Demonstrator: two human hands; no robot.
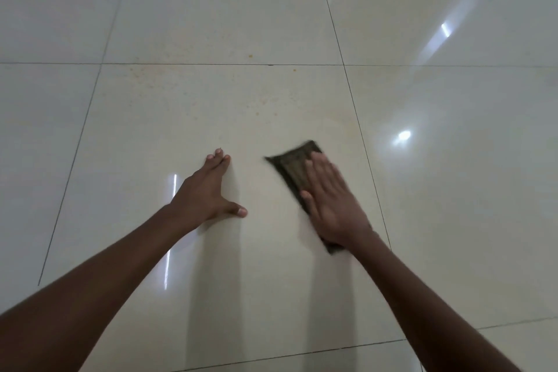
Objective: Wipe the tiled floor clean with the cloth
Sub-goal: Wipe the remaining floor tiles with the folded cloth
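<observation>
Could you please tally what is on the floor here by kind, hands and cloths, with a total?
Hands: 2, the left hand flat on the bare floor, the right hand flat on the cloth
Cloths: 1, the dark cloth
Total: 3

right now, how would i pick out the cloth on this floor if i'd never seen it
Find the big glossy cream tile both hands rest on. The right hand lies flat on top of the cloth, near that tile's right seam. It is a dark, folded rectangle, the only dark thing on the pale floor; the left hand presses bare tile.
</observation>
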